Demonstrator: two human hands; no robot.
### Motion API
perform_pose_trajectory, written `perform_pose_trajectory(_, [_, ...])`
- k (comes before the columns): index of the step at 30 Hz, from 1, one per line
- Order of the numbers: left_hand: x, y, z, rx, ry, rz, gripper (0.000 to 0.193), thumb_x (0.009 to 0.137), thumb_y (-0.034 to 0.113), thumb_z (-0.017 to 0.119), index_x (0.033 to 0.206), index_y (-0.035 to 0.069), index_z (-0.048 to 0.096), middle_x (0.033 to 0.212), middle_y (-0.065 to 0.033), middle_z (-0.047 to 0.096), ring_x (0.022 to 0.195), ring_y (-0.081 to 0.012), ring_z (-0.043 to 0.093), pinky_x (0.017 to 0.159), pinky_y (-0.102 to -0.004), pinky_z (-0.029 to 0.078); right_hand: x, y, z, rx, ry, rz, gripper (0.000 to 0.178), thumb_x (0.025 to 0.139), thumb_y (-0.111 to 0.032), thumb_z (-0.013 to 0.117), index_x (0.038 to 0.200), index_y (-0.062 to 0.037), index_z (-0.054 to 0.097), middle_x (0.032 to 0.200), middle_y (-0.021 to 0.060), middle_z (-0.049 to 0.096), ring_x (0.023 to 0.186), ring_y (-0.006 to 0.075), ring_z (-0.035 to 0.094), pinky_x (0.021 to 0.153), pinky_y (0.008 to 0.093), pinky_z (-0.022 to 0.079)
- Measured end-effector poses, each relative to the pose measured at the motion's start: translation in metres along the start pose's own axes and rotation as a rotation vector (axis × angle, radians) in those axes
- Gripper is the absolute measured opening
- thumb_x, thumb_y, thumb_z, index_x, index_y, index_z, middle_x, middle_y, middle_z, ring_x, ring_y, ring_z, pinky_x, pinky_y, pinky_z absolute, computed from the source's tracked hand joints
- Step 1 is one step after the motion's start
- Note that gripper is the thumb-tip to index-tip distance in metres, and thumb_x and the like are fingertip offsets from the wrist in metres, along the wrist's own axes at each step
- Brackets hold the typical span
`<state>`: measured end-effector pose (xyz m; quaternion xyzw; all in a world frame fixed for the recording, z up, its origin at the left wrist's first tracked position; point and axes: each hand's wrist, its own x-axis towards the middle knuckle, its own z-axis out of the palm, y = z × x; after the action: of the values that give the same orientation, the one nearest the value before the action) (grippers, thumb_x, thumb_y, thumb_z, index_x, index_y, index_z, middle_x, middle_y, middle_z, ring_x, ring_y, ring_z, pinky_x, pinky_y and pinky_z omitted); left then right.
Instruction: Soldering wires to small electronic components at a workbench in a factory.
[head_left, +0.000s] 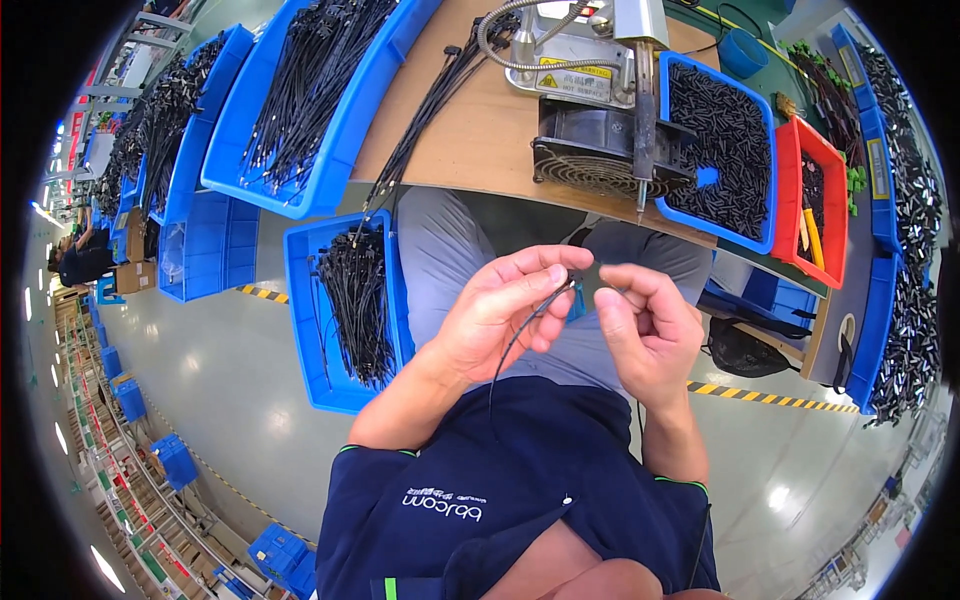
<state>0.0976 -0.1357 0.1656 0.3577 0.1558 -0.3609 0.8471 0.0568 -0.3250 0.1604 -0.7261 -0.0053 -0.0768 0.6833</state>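
We've got a black cable (503, 361) pinched in our left hand (500, 308); right hand (655, 335) curled nearby, can't tell if it's gripping anything.

cable (506, 348) in left hand (497, 312); fan (585, 127) on table (480, 140), left of bin (770, 200).

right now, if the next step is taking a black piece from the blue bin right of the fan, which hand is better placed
Probably the right hand: it is nearer the blue bin, while the left hand pinches a cable. Whether the right also holds something is unclear.
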Motion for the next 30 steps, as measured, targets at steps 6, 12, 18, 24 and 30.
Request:
perform_pose_trajectory(6, [-0.001, 0.003, -0.005, -0.111, -0.137, -0.121, 0.034, 0.109, 0.017, 0.057, 0.138, 0.0, 0.056, 0.08, -0.0041, 0.062, 0.051, -0.0079, 0.053, 0.041, -0.018, 0.041, 0.008, 0.02, -0.006, 0.133, -0.22, 0.032, 0.019, 0.097, 0.001, 0.074, 0.116, 0.0038, 0.072, 0.084, -0.0033, 0.069, 0.065, -0.0028, 0.048, 0.054, 0.0171, 0.035])
perform_pose_trajectory(12, [-0.005, 0.01, -0.011, 0.224, -0.054, -0.035, 0.029, 0.111, 0.018, 0.055, 0.132, -0.001, 0.06, 0.098, -0.0131, 0.073, 0.054, -0.0078, 0.056, 0.04, -0.0179, 0.038, 0.002, 0.027, -0.017, 0.239, -0.128, 0.181, 0.013, 0.097, -0.001, 0.075, 0.11, 0.0033, 0.073, 0.08, -0.0046, 0.068, 0.067, -0.0031, 0.049, 0.056, 0.0166, 0.035])
perform_pose_trajectory(18, [0.003, -0.004, -0.01, 0.853, -0.054, 0.429, 0.023, 0.104, 0.014, 0.069, 0.121, -0.002, 0.069, 0.095, -0.0039, 0.074, 0.074, -0.0037, 0.061, 0.063, -0.0218, 0.05, 0.005, 0.032, -0.024, 0.239, -0.072, 0.267, 0.013, 0.097, -0.002, 0.075, 0.109, 0.0029, 0.072, 0.08, -0.0056, 0.068, 0.069, -0.0024, 0.051, 0.06, 0.0177, 0.039])
perform_pose_trajectory(24, [0.007, -0.001, -0.002, 1.129, -0.016, 0.495, 0.01, 0.101, 0.01, 0.071, 0.103, 0.0, 0.071, 0.085, -0.0045, 0.072, 0.073, -0.0081, 0.062, 0.063, -0.0269, 0.05, -0.003, 0.036, -0.027, 0.253, -0.048, 0.289, 0.013, 0.1, -0.008, 0.075, 0.111, -0.002, 0.073, 0.085, -0.0047, 0.067, 0.072, -0.0005, 0.053, 0.062, 0.0198, 0.044])
perform_pose_trajectory(30, [0.013, -0.021, -0.032, 1.134, 0.084, 0.49, 0.008, 0.102, 0.008, 0.069, 0.096, 0.002, 0.068, 0.077, 0.0045, 0.062, 0.068, -0.0027, 0.047, 0.06, -0.0215, 0.038, -0.013, 0.068, -0.016, 0.255, -0.098, 0.29, 0.015, 0.098, -0.015, 0.078, 0.106, -0.0029, 0.073, 0.085, -0.0057, 0.067, 0.079, 0.0005, 0.056, 0.066, 0.0223, 0.049])
